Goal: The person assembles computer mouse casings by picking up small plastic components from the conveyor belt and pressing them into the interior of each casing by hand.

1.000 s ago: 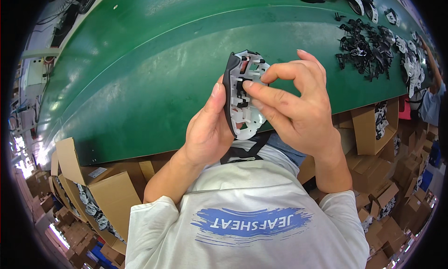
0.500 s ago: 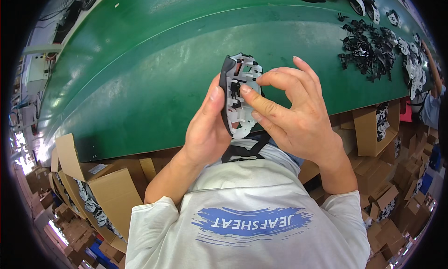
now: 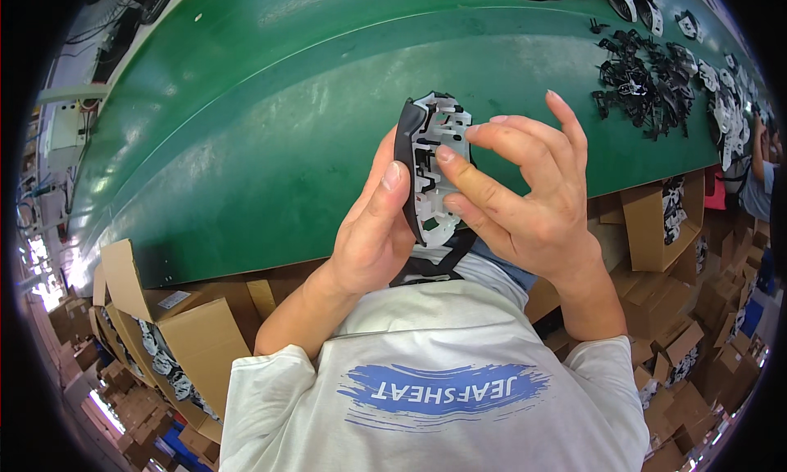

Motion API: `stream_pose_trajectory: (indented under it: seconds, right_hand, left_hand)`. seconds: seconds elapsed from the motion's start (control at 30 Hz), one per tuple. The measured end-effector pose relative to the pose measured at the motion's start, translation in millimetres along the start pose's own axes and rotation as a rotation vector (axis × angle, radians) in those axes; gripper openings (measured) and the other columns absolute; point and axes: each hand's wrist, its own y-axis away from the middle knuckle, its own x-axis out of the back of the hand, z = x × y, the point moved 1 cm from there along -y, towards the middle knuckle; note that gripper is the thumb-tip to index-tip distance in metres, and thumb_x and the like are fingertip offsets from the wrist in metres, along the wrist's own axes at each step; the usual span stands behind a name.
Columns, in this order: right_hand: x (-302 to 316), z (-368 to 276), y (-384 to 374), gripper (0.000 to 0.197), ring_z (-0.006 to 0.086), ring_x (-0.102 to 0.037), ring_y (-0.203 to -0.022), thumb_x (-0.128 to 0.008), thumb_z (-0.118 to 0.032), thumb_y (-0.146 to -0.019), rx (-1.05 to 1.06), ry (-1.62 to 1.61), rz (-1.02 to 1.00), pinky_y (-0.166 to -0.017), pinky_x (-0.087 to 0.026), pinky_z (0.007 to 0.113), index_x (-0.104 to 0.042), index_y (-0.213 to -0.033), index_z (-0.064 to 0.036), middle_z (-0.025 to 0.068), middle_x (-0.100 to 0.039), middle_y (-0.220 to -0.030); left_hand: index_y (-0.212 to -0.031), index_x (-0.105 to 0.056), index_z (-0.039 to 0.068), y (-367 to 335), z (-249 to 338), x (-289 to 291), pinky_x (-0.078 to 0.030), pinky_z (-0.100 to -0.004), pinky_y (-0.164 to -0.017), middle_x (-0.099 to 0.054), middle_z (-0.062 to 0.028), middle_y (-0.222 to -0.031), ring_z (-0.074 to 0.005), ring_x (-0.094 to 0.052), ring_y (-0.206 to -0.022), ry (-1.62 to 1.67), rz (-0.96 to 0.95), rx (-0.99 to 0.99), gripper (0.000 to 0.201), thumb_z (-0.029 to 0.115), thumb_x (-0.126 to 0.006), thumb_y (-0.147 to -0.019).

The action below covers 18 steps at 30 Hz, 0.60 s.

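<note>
A curved plastic shell, black outside and white inside, is held on edge above the table in front of me. My left hand is closed around its black side, the thumb lying along the outer face. Small black fittings sit within the white hollow. My right hand is at the shell's right side with fingers bent and apart. Its fingertips are at the hollow and the right rim; whether each one touches cannot be told. The little finger is raised away. No separate piece shows between the right fingers.
A green table extends ahead. A heap of black plastic parts lies at the right, with white and black shells beyond it. Open cartons stand at the left and right table edge. Another person's arm shows far right.
The shell has turned slightly, showing more of its black outer side, and shifted a little right. My right fingers have drawn back somewhat from the fittings, and the little finger has lifted.
</note>
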Motion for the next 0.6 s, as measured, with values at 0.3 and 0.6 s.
stream_pose_trajectory:
  seconds: [0.3, 0.6]
  right_hand:
    - [-7.4, 15.7, -6.6, 0.053, 0.028, -0.066, -0.122, -0.082, -0.013, -0.093, -0.349, -0.743, 0.105, -0.106, -0.053, 0.037, -0.066, -0.142, -0.0012, 0.0156, -0.07, -0.134]
    - [-23.2, 16.0, -6.3, 0.047, 0.0143, -0.065, -0.114, -0.082, -0.004, -0.093, -0.758, -1.271, 0.051, -0.101, -0.055, 0.032, -0.062, -0.135, 0.0006, 0.0081, -0.068, -0.124]
  left_hand:
    - [-0.171, -0.018, 0.001, -10.4, 9.3, -8.0, -0.034, -0.0412, -0.126, -0.041, -0.0148, -0.166, -0.0235, -0.043, -0.153, -0.033, -0.112, 0.025, 0.076, 0.047, -0.041, -0.115]
    - [-0.17, -0.023, -0.001, -10.9, 13.8, -0.8, -0.033, -0.042, -0.126, -0.045, -0.0183, -0.162, -0.0283, -0.043, -0.152, -0.328, -0.097, -0.109, 0.076, 0.033, -0.053, -0.11]
